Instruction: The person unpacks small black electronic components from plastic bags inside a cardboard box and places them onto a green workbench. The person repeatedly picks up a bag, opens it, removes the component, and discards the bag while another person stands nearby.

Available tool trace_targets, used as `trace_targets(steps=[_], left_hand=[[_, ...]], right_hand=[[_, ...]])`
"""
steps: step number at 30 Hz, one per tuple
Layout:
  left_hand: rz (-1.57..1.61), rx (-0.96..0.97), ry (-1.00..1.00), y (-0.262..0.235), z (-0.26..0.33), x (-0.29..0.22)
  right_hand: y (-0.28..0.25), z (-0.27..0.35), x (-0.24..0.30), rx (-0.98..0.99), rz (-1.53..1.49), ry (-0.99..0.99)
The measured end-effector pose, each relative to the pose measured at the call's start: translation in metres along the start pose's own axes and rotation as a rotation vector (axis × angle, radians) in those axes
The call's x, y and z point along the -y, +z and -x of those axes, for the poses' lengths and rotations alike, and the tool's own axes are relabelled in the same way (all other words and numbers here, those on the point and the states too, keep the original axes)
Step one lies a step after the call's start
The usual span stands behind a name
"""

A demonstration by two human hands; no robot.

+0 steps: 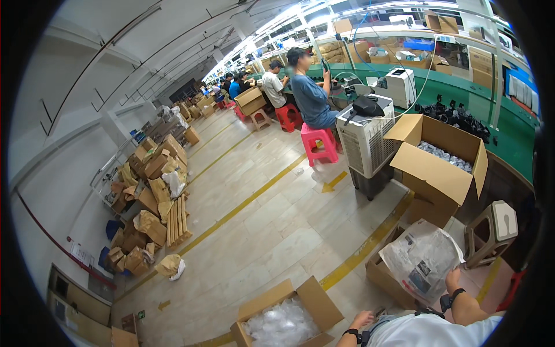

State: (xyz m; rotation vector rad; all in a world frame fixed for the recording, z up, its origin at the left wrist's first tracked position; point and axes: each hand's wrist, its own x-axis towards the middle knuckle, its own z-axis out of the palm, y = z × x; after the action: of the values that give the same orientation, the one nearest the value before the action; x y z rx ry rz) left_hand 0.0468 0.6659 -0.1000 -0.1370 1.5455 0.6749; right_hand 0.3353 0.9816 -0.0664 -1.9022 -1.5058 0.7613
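Note:
My right hand grips the edge of a crumpled, whitish printed plastic bag. The bag spreads over a cardboard box at the lower right and hides most of its inside. Low in front of me, my left hand is apart from the bag, its fingers loosely extended with nothing seen in them. Left of that hand stands an open cardboard box filled with clear plastic bags. Dark bands circle both wrists.
A beige stool stands at right, below a large open carton of wrapped parts. Beyond are a white air cooler and a seated co-worker at a green workbench. Cardboard and sacks pile along the left wall.

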Motion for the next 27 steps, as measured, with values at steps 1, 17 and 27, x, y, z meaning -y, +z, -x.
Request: trace_targets(steps=[1, 17, 27], left_hand=[[-0.008, -0.004, 0.002, -0.005, -0.001, 0.003], [0.021, -0.12, 0.048, -0.011, 0.021, 0.07], [-0.191, -0.211, -0.14, -0.01, 0.108, 0.076]], right_hand=[[-0.001, 0.001, 0.003, 0.048, 0.022, 0.022], [-0.007, -0.029, -0.013, 0.246, 0.34, 0.044], [0.001, -0.073, -0.003, 0.179, 0.398, 0.13]])
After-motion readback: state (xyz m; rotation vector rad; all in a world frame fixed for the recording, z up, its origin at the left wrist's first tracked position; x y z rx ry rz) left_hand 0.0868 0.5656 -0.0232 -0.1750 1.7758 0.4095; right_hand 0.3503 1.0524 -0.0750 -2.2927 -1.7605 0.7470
